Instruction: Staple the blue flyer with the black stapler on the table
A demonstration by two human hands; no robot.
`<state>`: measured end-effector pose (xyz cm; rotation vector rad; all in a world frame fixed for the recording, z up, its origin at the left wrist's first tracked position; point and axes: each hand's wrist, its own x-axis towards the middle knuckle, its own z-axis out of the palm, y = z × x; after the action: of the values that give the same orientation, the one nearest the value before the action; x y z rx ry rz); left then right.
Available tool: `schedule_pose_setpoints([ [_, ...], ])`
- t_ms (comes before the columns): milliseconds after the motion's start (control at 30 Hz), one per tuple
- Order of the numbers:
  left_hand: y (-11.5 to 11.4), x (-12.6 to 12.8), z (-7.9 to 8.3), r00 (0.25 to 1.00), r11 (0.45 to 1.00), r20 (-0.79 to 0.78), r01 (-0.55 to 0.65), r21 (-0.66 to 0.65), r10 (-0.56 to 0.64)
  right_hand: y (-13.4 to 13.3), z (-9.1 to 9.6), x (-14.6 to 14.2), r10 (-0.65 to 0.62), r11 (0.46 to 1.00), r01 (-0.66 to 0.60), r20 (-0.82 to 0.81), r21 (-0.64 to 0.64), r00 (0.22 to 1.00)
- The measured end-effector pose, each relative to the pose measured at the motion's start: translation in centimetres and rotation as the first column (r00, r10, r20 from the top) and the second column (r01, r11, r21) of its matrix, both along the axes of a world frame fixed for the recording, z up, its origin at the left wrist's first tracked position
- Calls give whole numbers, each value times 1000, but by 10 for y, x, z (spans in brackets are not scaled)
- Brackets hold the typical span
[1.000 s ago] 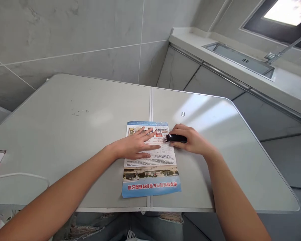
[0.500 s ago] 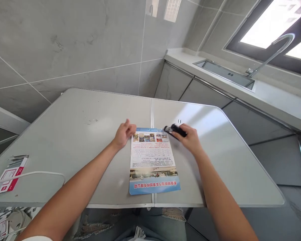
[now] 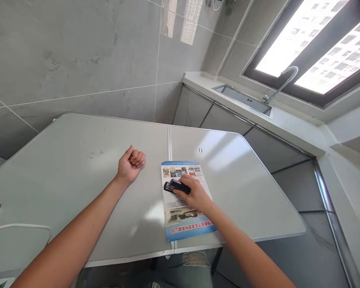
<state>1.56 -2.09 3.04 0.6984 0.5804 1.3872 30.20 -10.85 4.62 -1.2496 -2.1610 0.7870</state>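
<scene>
At the lower centre of the frame, your blue-edged rectangular paper leaflet [image 3: 175, 216] lies across the seam [image 3: 169, 142] of the smooth, pale table [image 3: 78, 192]. Your right hand [image 3: 195, 191] grips a shiny black stapler [image 3: 180, 186] over it; left of centre, your left hand [image 3: 131, 163] curls its fingers loosely together.

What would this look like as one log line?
right hand: holds black stapler over printed sheet | left hand: curled, beside printed sheet
</scene>
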Motion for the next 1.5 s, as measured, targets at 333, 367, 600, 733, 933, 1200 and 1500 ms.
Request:
schedule_pose_setpoints([
  [333,0,4,1,999,999,-15,29,-19,-30,-3,-7,98,-212,977,207,112,53,971],
  [367,0,4,1,1000,999,-17,25,-20,-25,-1,-6,102,-187,982,185,116,29,976],
  [600,0,2,2,999,1000,-51,12,-25,-14,58,-14,196,-676,735,677,81,23,732],
  [733,0,2,1,998,999,-69,10,-35,-13,96,-21,243,-790,597,796,248,99,561],
  [933,3,3,-2,986,999,-165,-13,-45,6,121,-26,239,-829,504,840,386,200,405],
  [1200,2,12,-8,926,999,-376,40,1,-37,120,2,181,-683,722,683,279,112,675],
  [1500,-4,41,-9,478,992,-875,50,116,78,-56,20,63,-608,775,577,59,257,792],
])
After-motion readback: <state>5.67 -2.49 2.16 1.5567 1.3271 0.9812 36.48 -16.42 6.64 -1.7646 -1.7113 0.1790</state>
